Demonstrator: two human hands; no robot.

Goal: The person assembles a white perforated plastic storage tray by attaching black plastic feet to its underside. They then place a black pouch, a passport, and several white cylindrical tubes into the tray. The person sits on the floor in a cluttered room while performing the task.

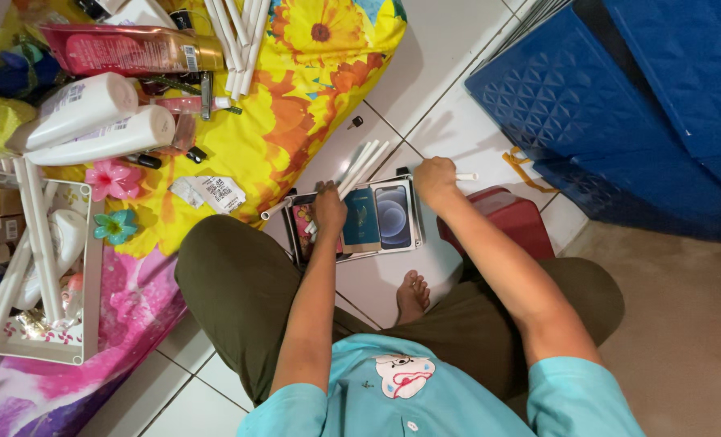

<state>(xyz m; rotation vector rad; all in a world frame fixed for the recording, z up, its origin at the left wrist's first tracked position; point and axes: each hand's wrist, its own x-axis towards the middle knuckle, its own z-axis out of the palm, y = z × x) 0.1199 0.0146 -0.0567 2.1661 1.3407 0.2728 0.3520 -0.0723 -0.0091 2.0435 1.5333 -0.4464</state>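
Sticks [359,167] are what you hold, thin and white and long, like little paper tubes. Your left hand [329,209] is closed around a bunch of them. They poke up and away from your fist, fanned out a bit, with their tips over the white floor tiles [449,48]. Your right hand [435,180] is closed on one more white stick [466,176]. Only its short end shows, sticking out past your knuckles toward the blue crates [619,105].

Your two hands are near each other. Between them and just under them lies a flat tray [415,212] with a dark blue booklet [361,218] and a phone box [393,217] on it. Your left hand rests right over the tray's near corner. A red box [514,220] sits just below your right wrist.

Far out past your left hand, on the bright flower cloth [296,105], more white sticks [239,32] lie in a pile. White bottles [93,121] lie further to that side, well apart from your hands.
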